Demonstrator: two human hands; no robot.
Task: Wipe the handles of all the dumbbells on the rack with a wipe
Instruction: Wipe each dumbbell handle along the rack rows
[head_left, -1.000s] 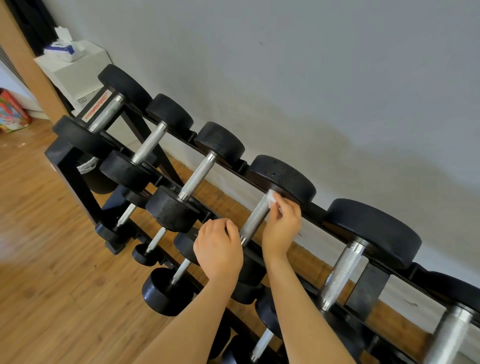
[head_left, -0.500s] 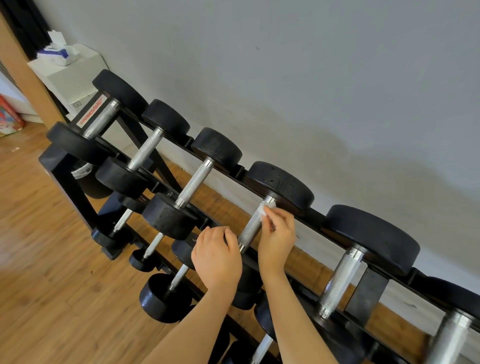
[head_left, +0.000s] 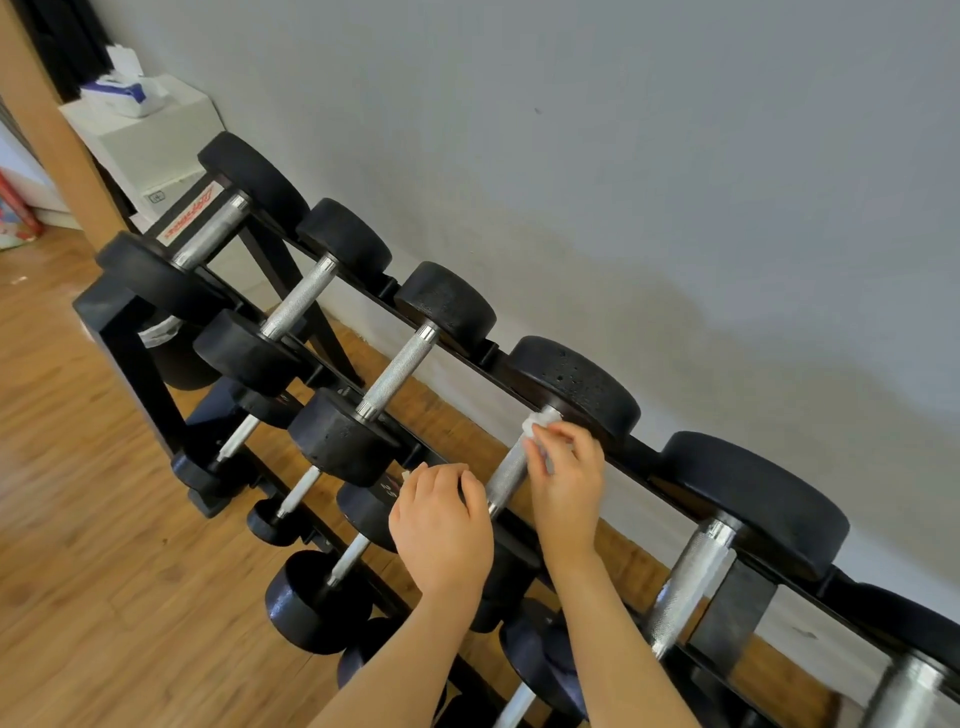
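The head camera, the only view, looks down along a black steel dumbbell rack (head_left: 130, 358) standing on a wooden floor against a grey wall. Its top tier carries black round-headed dumbbells with knurled silver handles, and smaller ones lie on the tiers below.

The right hand (head_left: 569, 483) is at the fourth dumbbell's knurled silver handle (head_left: 506, 475), counted from the far end of the top tier. Its fingers curl over the upper end of the bar, just under the far black head, and pinch a small crumpled white wipe (head_left: 532, 428) against the metal. The left hand (head_left: 441, 525) sits at the lower end of the same bar with its fingers curled over the near black head, which it mostly hides; it looks to be steadying the weight, though how firmly it grips cannot be told.

As a judgement, the work is partway through. The wipe sits at the top of this handle, so the stroke down the bar seems unfinished. Nothing shows whether the three silver handles further along (head_left: 402, 371) are already cleaned. The thick silver handle to the right (head_left: 688, 587), another at the frame's edge, and the slim handles on the lower tiers (head_left: 298, 491) would all remain if the person is working from the far end toward the near one.

A white cabinet (head_left: 156, 140) beyond the rack holds a white and blue pack of wipes (head_left: 124, 96)
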